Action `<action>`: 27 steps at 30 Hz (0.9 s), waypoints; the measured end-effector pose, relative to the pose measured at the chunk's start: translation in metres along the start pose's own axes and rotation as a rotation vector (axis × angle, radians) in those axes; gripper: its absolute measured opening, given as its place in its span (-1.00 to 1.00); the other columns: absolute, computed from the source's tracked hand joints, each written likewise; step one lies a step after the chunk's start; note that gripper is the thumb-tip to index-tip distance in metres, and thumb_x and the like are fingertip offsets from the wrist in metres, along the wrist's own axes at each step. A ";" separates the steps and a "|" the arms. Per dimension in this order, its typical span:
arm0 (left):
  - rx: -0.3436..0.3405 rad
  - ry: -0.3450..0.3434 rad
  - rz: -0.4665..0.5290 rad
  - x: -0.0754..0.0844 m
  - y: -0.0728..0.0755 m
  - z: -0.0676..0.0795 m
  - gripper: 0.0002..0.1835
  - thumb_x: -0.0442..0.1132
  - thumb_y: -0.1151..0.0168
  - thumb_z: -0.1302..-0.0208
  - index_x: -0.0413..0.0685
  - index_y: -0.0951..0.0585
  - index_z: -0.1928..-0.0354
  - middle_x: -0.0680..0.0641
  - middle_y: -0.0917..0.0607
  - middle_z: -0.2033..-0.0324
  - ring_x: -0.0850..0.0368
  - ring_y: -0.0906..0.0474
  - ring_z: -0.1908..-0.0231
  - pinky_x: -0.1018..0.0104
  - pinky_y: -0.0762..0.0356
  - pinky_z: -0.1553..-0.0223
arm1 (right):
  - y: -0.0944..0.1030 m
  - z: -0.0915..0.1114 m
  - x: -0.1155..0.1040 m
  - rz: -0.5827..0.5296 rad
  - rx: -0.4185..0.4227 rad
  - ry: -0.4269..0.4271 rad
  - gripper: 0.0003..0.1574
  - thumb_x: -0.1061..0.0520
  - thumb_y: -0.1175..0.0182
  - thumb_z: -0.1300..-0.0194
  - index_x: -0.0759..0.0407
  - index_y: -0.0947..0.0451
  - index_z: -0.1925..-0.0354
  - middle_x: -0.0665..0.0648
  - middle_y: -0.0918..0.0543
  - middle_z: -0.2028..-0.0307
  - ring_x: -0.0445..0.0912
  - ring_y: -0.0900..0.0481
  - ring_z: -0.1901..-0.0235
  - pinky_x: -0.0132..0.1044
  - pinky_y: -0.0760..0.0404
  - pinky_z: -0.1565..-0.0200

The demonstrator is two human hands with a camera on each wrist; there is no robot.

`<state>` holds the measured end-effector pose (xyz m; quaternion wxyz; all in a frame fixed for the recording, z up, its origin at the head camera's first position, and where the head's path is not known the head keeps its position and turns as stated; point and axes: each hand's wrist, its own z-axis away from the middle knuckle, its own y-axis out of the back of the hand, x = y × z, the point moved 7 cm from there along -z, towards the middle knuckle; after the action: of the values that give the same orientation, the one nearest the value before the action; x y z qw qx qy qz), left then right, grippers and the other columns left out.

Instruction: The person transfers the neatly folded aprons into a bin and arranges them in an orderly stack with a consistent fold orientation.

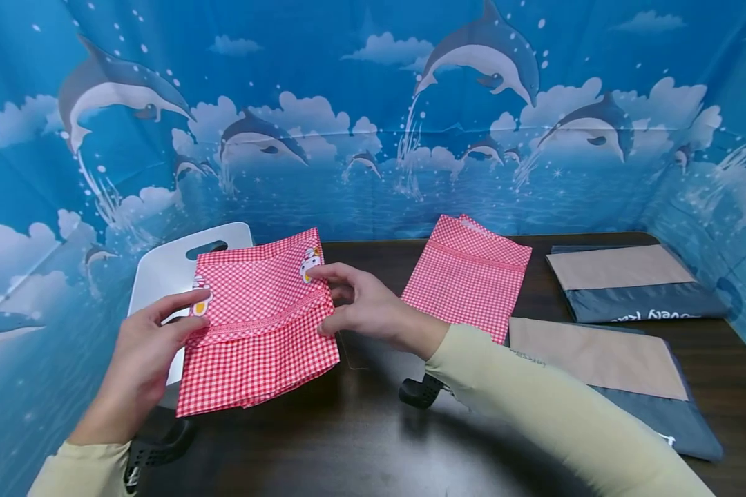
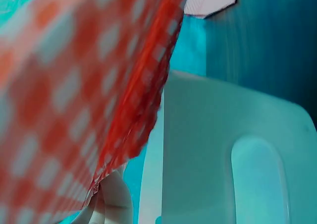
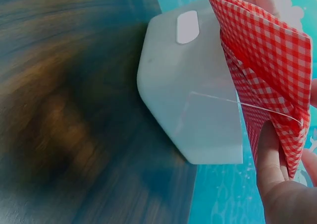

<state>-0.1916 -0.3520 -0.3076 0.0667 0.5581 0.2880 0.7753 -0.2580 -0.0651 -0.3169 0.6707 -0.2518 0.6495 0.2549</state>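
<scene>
A folded red-and-white gingham cloth piece [image 1: 255,297] with cartoon patches is held up between both hands, tilted above the table. On its left edge, my left hand [image 1: 146,345] pinches it between thumb and fingers beside one patch. My right hand [image 1: 369,304] grips the opposite edge, thumb below and fingers by the other patch. From the right wrist, the cloth's folded layers [image 3: 272,60] show edge-on, with a loose pale thread [image 3: 252,105] trailing from them. Close to the left wrist camera, the checked fabric [image 2: 64,100] hides most of the left hand [image 2: 115,199].
Behind the held cloth stands a white bin [image 1: 155,269] with a handle slot. A second gingham piece [image 1: 466,276] lies on the dark wooden table [image 1: 360,442]. Two folded dark grey pieces with beige bands [image 1: 622,266] [image 1: 597,355] lie at the right. A dolphin-print curtain [image 1: 360,186] surrounds the table.
</scene>
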 end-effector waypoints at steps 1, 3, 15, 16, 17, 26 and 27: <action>0.008 0.007 0.000 -0.002 0.003 -0.001 -0.35 -0.06 -0.21 -0.61 0.01 -0.36 -0.64 -0.25 -0.18 -0.66 -0.01 -0.25 -0.38 0.58 -0.67 0.14 | -0.003 -0.003 -0.001 0.000 -0.003 0.005 -0.01 0.34 -0.43 -0.20 0.02 -0.38 -0.55 0.20 -0.57 -0.40 0.00 -0.64 -0.25 -0.11 -0.77 -0.17; 0.026 0.022 0.007 -0.005 0.009 -0.002 -0.36 -0.05 -0.21 -0.61 0.04 -0.38 -0.63 -0.25 -0.16 -0.67 -0.11 -0.20 -0.44 0.58 -0.67 0.15 | -0.008 -0.008 -0.001 0.005 -0.015 0.016 0.01 0.34 -0.44 -0.18 0.03 -0.37 -0.55 0.20 -0.56 -0.41 -0.02 -0.65 -0.25 -0.13 -0.77 -0.16; 0.104 0.067 0.026 -0.012 0.032 -0.003 -0.36 -0.05 -0.21 -0.61 0.14 -0.37 -0.64 -0.19 -0.12 -0.69 0.16 -0.29 -0.22 0.59 -0.67 0.20 | -0.026 -0.029 -0.007 0.062 -0.039 0.041 0.07 0.36 -0.43 -0.11 0.02 -0.37 -0.56 0.18 -0.53 -0.39 -0.07 -0.63 -0.16 -0.14 -0.79 -0.10; 0.104 0.066 0.026 -0.011 0.033 -0.003 -0.37 -0.05 -0.21 -0.61 0.15 -0.37 -0.64 -0.18 -0.12 -0.69 0.19 -0.30 -0.20 0.58 -0.67 0.20 | -0.027 -0.029 -0.008 0.061 -0.040 0.043 0.07 0.36 -0.43 -0.10 0.02 -0.37 -0.56 0.18 -0.53 -0.40 -0.07 -0.63 -0.17 -0.13 -0.79 -0.10; 0.105 0.067 0.027 -0.010 0.034 -0.002 -0.37 -0.05 -0.20 -0.62 0.16 -0.37 -0.64 -0.18 -0.10 -0.70 0.19 -0.29 -0.20 0.58 -0.67 0.20 | -0.028 -0.030 -0.008 0.055 -0.041 0.044 0.08 0.37 -0.43 -0.09 0.02 -0.37 -0.56 0.18 -0.52 -0.40 -0.07 -0.63 -0.17 -0.13 -0.80 -0.10; 0.139 0.108 0.032 -0.009 0.037 -0.001 -0.36 -0.08 -0.17 -0.63 0.19 -0.33 -0.66 -0.16 -0.05 -0.73 -0.06 -0.27 -0.38 0.58 -0.68 0.23 | -0.034 -0.033 -0.008 -0.008 -0.041 0.021 0.04 0.43 -0.39 -0.14 0.00 -0.38 -0.55 0.18 -0.52 -0.41 -0.04 -0.61 -0.22 -0.08 -0.79 -0.13; 0.144 0.116 0.031 -0.009 0.038 -0.002 -0.36 -0.08 -0.17 -0.63 0.21 -0.33 -0.66 -0.15 -0.04 -0.74 -0.08 -0.26 -0.41 0.58 -0.67 0.24 | -0.034 -0.033 -0.008 -0.007 -0.039 0.021 0.04 0.43 -0.39 -0.15 0.00 -0.38 -0.55 0.17 -0.51 -0.41 -0.04 -0.61 -0.23 -0.07 -0.79 -0.14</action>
<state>-0.1815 -0.3874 -0.2956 -0.0025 0.5200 0.3378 0.7845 -0.2598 -0.1129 -0.3100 0.6597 -0.2697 0.6506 0.2623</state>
